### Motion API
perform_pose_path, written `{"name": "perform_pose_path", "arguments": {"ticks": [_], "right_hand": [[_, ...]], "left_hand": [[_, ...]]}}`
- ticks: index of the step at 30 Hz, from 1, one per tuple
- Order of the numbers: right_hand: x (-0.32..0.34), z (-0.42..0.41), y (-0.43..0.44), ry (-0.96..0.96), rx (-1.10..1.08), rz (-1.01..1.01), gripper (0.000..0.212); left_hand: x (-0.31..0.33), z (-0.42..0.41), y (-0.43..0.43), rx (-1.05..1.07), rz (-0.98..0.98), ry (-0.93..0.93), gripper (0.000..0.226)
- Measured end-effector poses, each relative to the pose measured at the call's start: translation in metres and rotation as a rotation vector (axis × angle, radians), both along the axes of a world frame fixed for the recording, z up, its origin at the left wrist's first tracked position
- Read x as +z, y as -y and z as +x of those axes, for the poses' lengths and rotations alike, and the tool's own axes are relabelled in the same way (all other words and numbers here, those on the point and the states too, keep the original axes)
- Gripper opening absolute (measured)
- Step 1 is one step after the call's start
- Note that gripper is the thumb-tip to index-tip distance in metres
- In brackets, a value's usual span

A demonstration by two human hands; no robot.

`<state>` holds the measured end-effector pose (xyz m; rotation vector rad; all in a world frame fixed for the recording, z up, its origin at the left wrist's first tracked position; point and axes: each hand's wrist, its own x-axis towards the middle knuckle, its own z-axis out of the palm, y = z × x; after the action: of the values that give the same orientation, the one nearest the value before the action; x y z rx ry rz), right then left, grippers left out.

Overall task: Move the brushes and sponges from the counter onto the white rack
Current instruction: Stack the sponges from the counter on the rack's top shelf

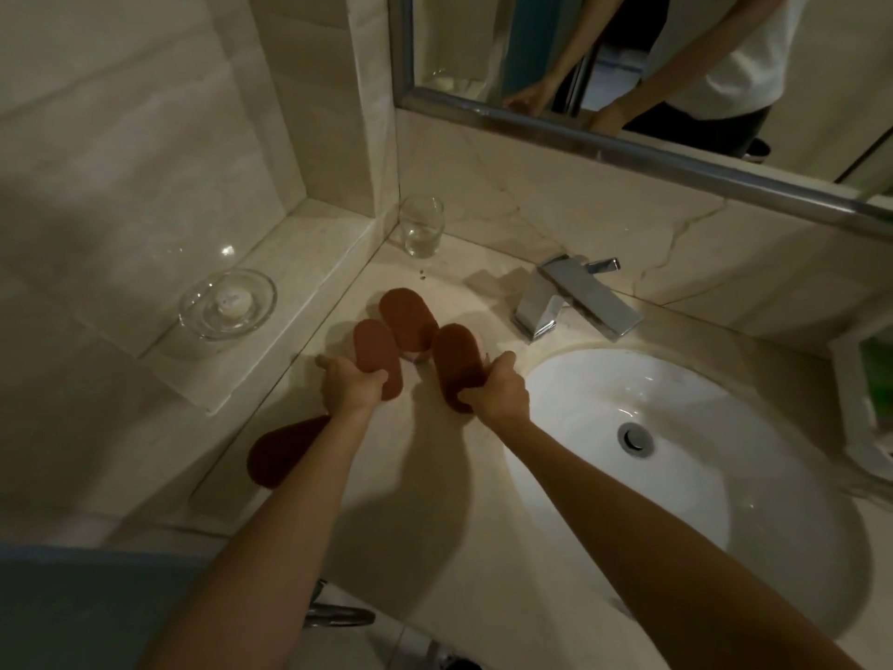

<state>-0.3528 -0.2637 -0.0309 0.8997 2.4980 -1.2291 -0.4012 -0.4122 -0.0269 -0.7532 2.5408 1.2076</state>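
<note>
Several brown oval sponges lie on the marble counter left of the sink. My left hand is closed around the near end of one sponge. My right hand grips another sponge. A third sponge with a pinkish underside rests behind them, between the two. A fourth brown sponge lies at the counter's left edge, partly hidden by my left forearm. The white rack shows at the far right edge, with something green inside.
A white oval sink with a drain sits to the right. A chrome faucet stands behind it. A clear glass is in the back corner. A glass soap dish rests on the left ledge. A mirror hangs above.
</note>
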Motion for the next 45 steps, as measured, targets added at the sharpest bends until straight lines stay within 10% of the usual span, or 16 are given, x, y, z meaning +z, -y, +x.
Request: {"name": "perform_pose_path", "arguments": {"ticks": [8,24,45], "right_hand": [[0.07,0.029,-0.026,-0.358,-0.01,0.003,0.027],[0.279,0.208,-0.262,-0.969,-0.499,0.37,0.032],[0.313,0.256,-0.532,-0.712,-0.769,0.123,0.029]], "left_hand": [[0.066,0.043,-0.035,0.251,0.437,-0.234,0.06],[0.254,0.14,-0.32,-0.495,0.868,-0.485,0.043],[0.332,0.17,-0.58,-0.838,0.749,-0.359,0.057]]}}
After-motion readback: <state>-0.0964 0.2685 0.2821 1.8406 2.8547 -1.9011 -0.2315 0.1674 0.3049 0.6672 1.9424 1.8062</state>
